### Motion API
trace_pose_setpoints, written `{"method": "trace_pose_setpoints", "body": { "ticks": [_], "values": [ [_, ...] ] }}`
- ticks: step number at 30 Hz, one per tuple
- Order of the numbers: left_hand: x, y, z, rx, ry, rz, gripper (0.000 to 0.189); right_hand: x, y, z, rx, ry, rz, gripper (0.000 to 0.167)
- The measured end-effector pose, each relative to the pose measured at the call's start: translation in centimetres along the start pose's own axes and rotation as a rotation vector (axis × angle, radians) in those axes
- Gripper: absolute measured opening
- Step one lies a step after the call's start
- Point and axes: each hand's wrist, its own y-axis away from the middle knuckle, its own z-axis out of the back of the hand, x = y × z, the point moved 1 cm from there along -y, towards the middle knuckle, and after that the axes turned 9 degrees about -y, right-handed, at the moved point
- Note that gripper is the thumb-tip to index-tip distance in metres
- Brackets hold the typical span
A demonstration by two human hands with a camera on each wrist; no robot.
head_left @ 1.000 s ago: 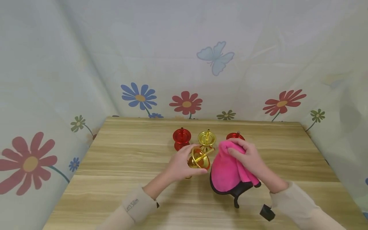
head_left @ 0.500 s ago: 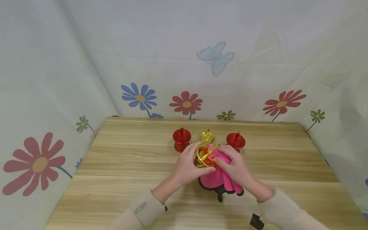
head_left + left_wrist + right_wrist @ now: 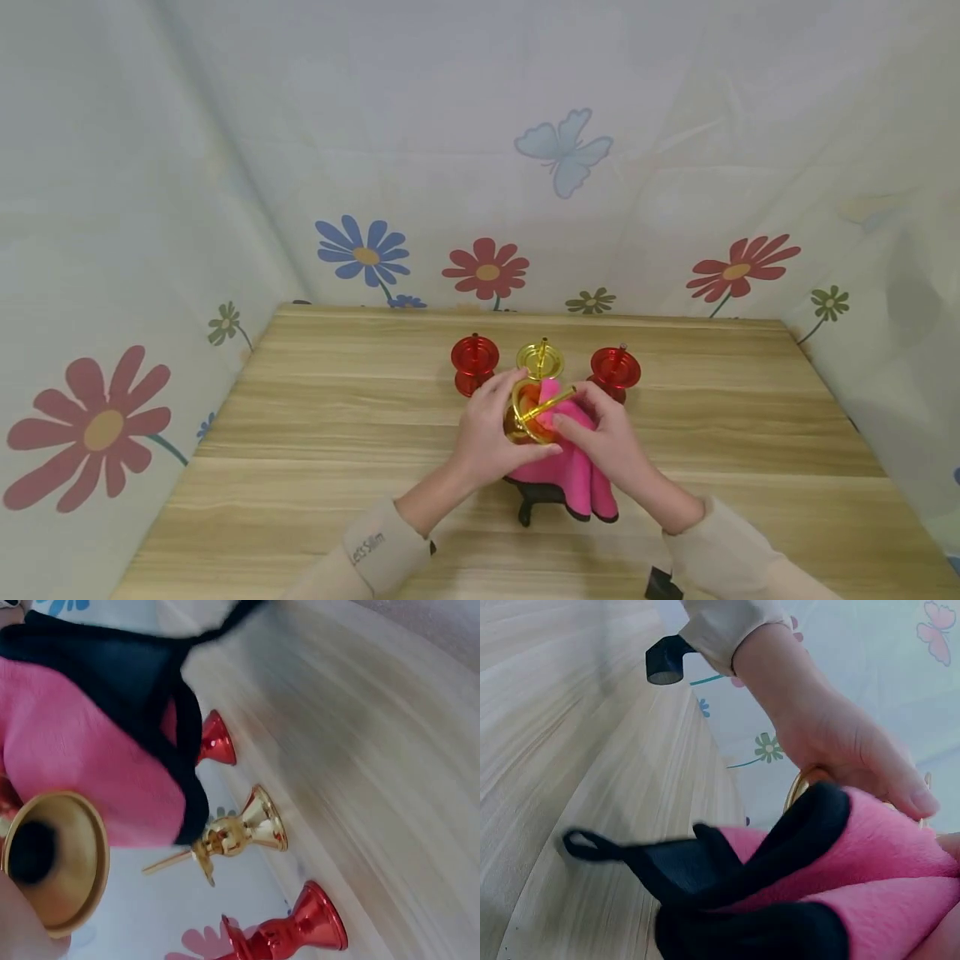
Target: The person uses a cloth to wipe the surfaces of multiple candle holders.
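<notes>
My left hand (image 3: 487,429) grips a shiny gold candle holder (image 3: 516,429), tilted so that its dish and central stem face right. The flared, hollow base of this holder (image 3: 84,862) shows in the left wrist view. With my right hand (image 3: 611,433) I pinch a bright pink plush cloth (image 3: 558,467) with black edging and a black loop. A folded part of the cloth touches the inside of the dish, by the stem. The right fingertips are partly hidden behind cloth and stem. In the right wrist view the cloth (image 3: 885,847) hangs in front of the left hand.
Behind the hands stand a red candle holder (image 3: 474,357) at left, a gold one (image 3: 540,360) in the middle and another red one (image 3: 617,367) at right. They are upright on the wood-grain table (image 3: 337,400). A flowered curtain (image 3: 420,167) encloses the table.
My right hand has brought the pink cloth leftward into the gold candle holder's dish. The left hand has shifted slightly right with the holder. In the last half second the cloth has moved slightly left.
</notes>
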Motion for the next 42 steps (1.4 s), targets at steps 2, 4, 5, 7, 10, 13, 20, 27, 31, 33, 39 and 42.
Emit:
{"method": "trace_pose_setpoints", "body": {
  "ticks": [2,4,5,7,10,13,20,27,31,33,39,42],
  "values": [
    [0.2,-0.1,0.2,0.051,0.0,-0.034,0.084,-0.1,0.1,0.1,0.02,-0.03,-0.017,0.026],
    [0.4,-0.4,0.6,0.129,0.022,-0.053,0.084,-0.2,0.1,0.1,0.037,-0.052,-0.036,0.028],
    [0.5,-0.5,0.7,0.175,0.038,-0.056,0.084,-0.2,0.1,0.1,0.042,-0.053,-0.045,0.029],
    [0.7,-0.8,1.1,0.263,0.077,-0.054,0.084,-0.3,0.1,0.1,0.05,-0.056,-0.052,0.03],
    [1.0,-1.2,1.6,0.399,0.16,-0.025,0.079,-0.2,0.0,0.2,0.062,-0.052,-0.033,0.029],
    [1.3,-1.5,2.0,0.531,0.247,0.023,0.073,-0.1,-0.1,0.3,0.093,-0.065,-0.011,0.029],
    [1.7,-1.5,1.9,0.514,0.425,0.096,0.078,0.0,-0.4,0.6,0.096,-0.093,-0.025,0.026],
    [2.2,-1.5,1.9,0.48,0.554,0.117,0.069,0.0,-0.5,0.8,0.095,-0.089,-0.073,0.024],
    [2.9,-1.6,2.0,0.619,0.624,0.091,0.07,0.3,-0.4,0.8,0.151,-0.081,-0.06,0.026],
    [3.2,-1.6,1.9,0.641,0.638,0.084,0.07,0.3,-0.4,0.7,0.169,-0.07,-0.047,0.025],
    [2.7,-1.0,1.2,0.388,0.586,0.1,0.055,0.2,-0.8,0.9,0.101,-0.106,-0.039,0.023],
    [1.9,-0.4,1.0,0.293,0.445,0.052,0.056,0.0,-0.9,1.0,0.071,-0.122,-0.06,0.023]
  ]
}}
